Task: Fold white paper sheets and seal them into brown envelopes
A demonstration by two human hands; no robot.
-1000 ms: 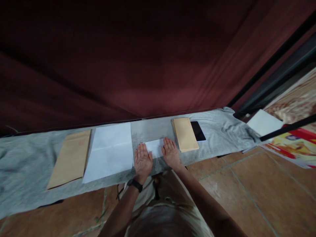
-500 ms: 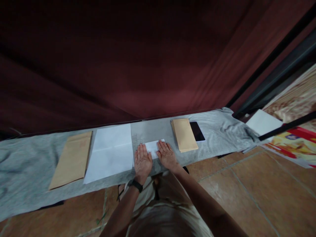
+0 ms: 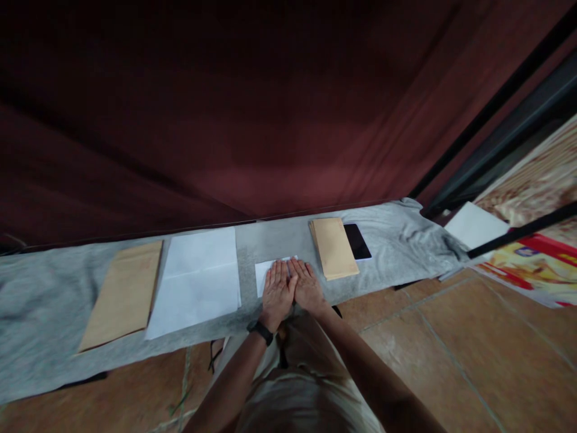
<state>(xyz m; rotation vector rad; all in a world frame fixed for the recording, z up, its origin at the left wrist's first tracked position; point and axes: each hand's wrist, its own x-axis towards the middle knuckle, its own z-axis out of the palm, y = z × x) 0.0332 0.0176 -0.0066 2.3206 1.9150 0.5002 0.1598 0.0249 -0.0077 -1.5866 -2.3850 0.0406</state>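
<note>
A small folded white paper (image 3: 261, 275) lies on the grey cloth in front of me. My left hand (image 3: 277, 294) rests flat on it, fingers stretched out, with a dark band on the wrist. Right beside it, my right hand (image 3: 309, 288) also presses flat on the paper's right part, and the two thumbs meet. The hands cover most of the paper; its left end shows. Larger white sheets (image 3: 196, 282) with a crease across them lie to the left. To the right sits a stack of small brown envelopes (image 3: 336, 249).
A dark-screened phone or tablet (image 3: 358, 242) lies partly behind the envelopes. A large brown envelope (image 3: 124, 294) is at far left. The grey cloth (image 3: 396, 252) covers a narrow bench before a dark red curtain (image 3: 270, 120). At right are a black frame and a colourful box (image 3: 536, 264).
My left hand has slid right across the folded paper until it meets my right hand. The paper's left end is now uncovered. The right hand stays near the paper's right end.
</note>
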